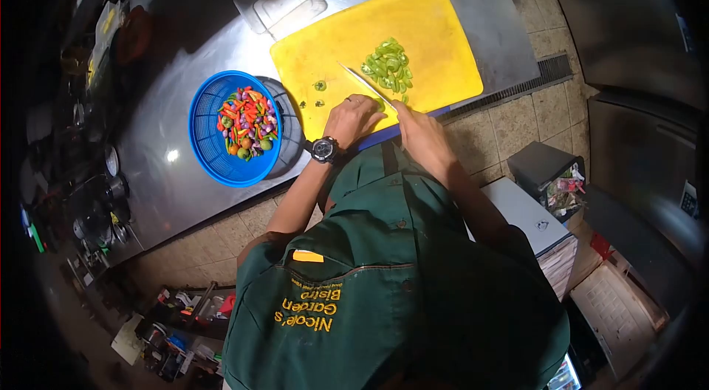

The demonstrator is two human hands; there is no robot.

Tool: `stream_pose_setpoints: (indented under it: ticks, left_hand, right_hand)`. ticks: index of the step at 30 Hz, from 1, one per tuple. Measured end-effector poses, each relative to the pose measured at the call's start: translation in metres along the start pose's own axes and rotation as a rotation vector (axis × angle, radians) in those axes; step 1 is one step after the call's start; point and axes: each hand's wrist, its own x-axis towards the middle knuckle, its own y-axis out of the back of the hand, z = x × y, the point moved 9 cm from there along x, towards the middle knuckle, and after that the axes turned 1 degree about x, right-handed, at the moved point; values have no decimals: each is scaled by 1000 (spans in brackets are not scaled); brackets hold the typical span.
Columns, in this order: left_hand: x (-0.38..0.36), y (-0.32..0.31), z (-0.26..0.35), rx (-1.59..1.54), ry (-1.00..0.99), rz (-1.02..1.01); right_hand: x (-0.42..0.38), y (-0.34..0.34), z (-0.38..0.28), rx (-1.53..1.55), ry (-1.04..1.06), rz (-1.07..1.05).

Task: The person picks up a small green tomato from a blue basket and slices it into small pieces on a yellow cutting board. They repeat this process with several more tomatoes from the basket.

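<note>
My right hand (422, 137) is closed around the handle of a kitchen knife (362, 80), its blade pointing up and left across the yellow cutting board (325, 50). My left hand (354, 120), with a black watch at the wrist, has its fingers curled down on a piece of green pepper (381, 104) beside the blade. The fingers partly cover that piece. Just beyond the knife lies a pile of sliced green pepper (388, 65). A few small green trimmings (319, 86) sit apart on the board's left side.
A blue plastic basket (198, 145) left of the board holds red chilies, small purple onions and a few tomatoes. A clear plastic container (255, 2) stands behind the board on the steel table (159, 190). A dark bin (533, 165) with refuse is on the floor at right.
</note>
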Motion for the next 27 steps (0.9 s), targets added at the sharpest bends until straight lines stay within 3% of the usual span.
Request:
stream_pose_setpoints:
  ticks: [2,7,17,19,23,25,27]
  left_hand:
    - [0,2,4,2,-47,16]
    - [5,2,6,1,-151,59]
    - [3,-3,-3,83,-56,-56]
    - [2,-1,2,-9,-222,-61]
    - [7,-8,-5,4,-199,-92]
    - [12,-3,-14,-10,-117,30]
    - [11,-6,-19,-8,-90,29]
  right_hand:
    - [-8,-3,-5,-79,-36,-77]
    - [-24,6,-21,-58,-37,-7]
    - [-39,4,-22,-29,-146,9]
    - [-37,-2,-16,-8,-161,-2]
    - [-26,-8,-14,30,-174,49]
    - [-15,-7,-14,29,-154,78]
    - [-15,-6,-16,27,-128,99]
